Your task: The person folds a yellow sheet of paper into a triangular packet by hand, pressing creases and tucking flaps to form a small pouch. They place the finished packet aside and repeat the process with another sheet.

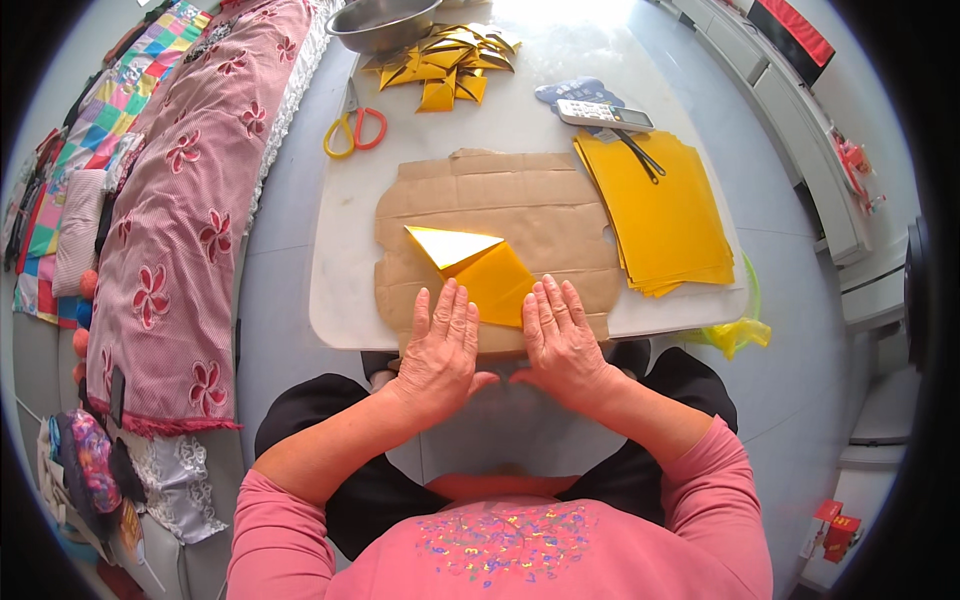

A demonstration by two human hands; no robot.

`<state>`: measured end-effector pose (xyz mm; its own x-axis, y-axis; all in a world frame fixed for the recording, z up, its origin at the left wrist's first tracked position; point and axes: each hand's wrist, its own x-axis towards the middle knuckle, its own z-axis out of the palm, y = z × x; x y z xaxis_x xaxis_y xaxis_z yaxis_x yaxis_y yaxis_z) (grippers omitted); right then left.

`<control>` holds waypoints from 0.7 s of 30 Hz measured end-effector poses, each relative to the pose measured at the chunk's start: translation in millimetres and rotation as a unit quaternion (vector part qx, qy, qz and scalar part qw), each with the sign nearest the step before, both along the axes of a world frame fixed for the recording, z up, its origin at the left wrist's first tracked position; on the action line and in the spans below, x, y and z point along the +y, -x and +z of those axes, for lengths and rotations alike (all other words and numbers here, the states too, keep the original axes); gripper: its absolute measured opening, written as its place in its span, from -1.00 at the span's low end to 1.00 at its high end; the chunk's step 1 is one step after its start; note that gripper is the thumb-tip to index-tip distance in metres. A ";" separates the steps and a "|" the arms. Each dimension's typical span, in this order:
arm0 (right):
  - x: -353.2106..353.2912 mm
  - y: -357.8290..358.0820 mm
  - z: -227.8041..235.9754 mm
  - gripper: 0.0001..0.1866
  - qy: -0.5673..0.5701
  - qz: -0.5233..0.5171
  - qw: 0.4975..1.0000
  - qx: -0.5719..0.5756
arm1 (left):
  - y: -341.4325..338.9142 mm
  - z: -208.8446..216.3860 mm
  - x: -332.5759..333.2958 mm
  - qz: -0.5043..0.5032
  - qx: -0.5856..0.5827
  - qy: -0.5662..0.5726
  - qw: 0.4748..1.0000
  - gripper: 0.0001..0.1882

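A partly folded sheet of shiny gold paper [492, 282] lies on a flattened piece of brown cardboard [500, 190]. Its upper left part forms a pointed flap that catches the light. My left hand [443, 345] rests flat with fingers stretched, its fingertips on the lower left edge of the paper. On the other side, my right hand [562, 335] lies flat too, fingertips touching the paper's lower right edge. Neither hand grips anything.
A stack of gold sheets [665, 215] lies right of the cardboard, with a white remote control [590, 113] above it. Scissors [354, 130], folded gold pieces [447, 62] and a metal bowl [382, 22] sit farther back on the white table [345, 220]. A pink-covered sofa [190, 200] stands left.
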<state>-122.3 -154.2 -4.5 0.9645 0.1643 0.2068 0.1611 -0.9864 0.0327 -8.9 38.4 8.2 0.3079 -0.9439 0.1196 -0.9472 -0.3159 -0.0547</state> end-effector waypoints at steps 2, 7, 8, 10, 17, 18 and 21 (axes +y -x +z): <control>0.7 0.4 1.6 0.18 0.001 0.001 1.000 -0.002 | 0.7 3.2 1.5 0.020 -0.013 -0.019 1.000 0.04; 0.7 -0.1 3.0 0.17 0.009 0.003 1.000 0.003 | 1.0 8.7 1.5 0.084 0.012 -0.018 0.996 0.10; 0.2 0.2 3.0 0.17 0.013 0.003 1.000 0.003 | 0.8 7.9 -0.5 0.065 0.013 -0.007 0.998 0.11; -0.8 1.1 1.3 0.16 0.016 0.002 1.000 0.002 | 3.4 4.3 -7.7 0.026 0.015 0.016 0.999 0.14; 0.2 -0.9 -4.6 0.11 0.005 -0.001 1.000 -0.016 | 12.8 -17.3 -18.5 -0.073 0.049 0.037 0.995 0.08; 0.1 -0.8 -4.5 0.11 0.003 -0.001 1.000 -0.016 | 13.2 -16.1 -17.6 -0.070 0.045 0.034 0.996 0.07; -0.2 0.1 -5.3 0.12 0.010 0.002 1.000 -0.013 | 14.6 -13.2 -13.1 -0.054 0.032 0.024 0.998 0.04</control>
